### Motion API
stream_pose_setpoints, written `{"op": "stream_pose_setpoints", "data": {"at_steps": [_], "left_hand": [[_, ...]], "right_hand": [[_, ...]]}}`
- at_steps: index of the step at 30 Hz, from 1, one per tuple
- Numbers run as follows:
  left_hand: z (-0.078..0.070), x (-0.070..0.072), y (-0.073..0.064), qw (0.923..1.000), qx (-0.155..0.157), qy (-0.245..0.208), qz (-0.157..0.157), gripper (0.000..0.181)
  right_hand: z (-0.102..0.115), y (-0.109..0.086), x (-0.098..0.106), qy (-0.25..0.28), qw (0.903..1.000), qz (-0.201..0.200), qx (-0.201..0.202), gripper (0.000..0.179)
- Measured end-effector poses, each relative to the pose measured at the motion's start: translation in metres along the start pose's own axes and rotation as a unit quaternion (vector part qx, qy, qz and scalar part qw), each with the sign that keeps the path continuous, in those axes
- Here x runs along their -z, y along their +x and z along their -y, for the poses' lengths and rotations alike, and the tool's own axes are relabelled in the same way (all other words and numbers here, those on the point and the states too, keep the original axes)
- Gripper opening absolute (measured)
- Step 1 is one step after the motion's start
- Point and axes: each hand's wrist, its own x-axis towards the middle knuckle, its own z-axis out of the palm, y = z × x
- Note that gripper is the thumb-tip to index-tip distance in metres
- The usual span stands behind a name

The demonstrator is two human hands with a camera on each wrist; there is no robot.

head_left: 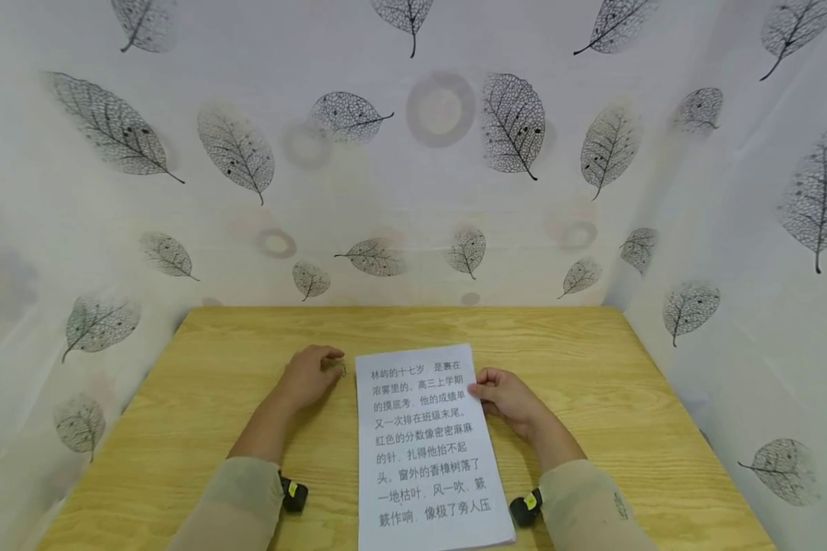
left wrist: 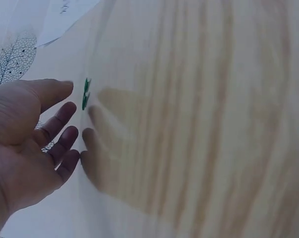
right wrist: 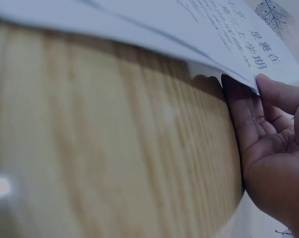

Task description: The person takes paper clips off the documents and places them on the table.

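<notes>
A stack of white paper sheets (head_left: 423,444) printed with large Chinese characters lies on the table. At its upper right edge my right hand (head_left: 513,399) pinches the paper, thumb on top and fingers underneath; the right wrist view shows the sheets' edge (right wrist: 204,62) slightly raised there. Left of the stack, my left hand (head_left: 312,376) rests close to the tabletop with loosely bent fingers and nothing in its grip. Just beyond its thumb and fingertips is a small green clip (left wrist: 86,94), apart from the hand in the left wrist view.
The wood-grain table (head_left: 627,398) is enclosed at the back and sides by a white leaf-patterned curtain (head_left: 413,199). Black wrist cameras sit at the left wrist (head_left: 294,496) and the right wrist (head_left: 526,507), the latter close beside the paper's lower right edge.
</notes>
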Motion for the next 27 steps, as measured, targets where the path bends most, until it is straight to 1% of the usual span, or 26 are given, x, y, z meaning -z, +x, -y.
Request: {"op": "stream_pose_setpoints", "data": {"at_steps": [5, 7, 12, 17, 20, 23, 27], "left_hand": [[-0.004, 0.01, -0.005, 0.9997, 0.013, -0.014, 0.012, 0.038], [-0.007, 0.012, -0.008, 0.9997, 0.015, -0.017, 0.01, 0.039], [-0.015, 0.013, -0.014, 0.9996, 0.013, -0.022, 0.009, 0.039], [-0.021, 0.014, -0.02, 0.9994, 0.015, -0.029, 0.009, 0.039], [-0.022, 0.016, -0.023, 0.9993, 0.013, -0.034, 0.003, 0.038], [-0.022, 0.017, -0.025, 0.9992, 0.014, -0.037, 0.002, 0.037], [-0.023, 0.018, -0.026, 0.9992, 0.01, -0.039, 0.004, 0.037]], "right_hand": [[0.0, 0.003, -0.005, -0.001, 0.9998, -0.017, -0.005, 0.009], [0.001, 0.004, -0.008, 0.001, 0.9996, -0.028, -0.011, 0.008], [0.006, 0.001, -0.012, 0.008, 0.9982, -0.053, -0.027, 0.006], [0.012, -0.001, -0.012, 0.008, 0.9967, -0.076, -0.025, 0.006], [0.015, 0.002, -0.011, -0.015, 0.9961, -0.086, -0.014, 0.007], [0.016, 0.006, -0.011, -0.048, 0.9933, -0.104, -0.011, 0.008], [0.018, 0.009, -0.012, -0.091, 0.9854, -0.142, -0.025, 0.007]]}}
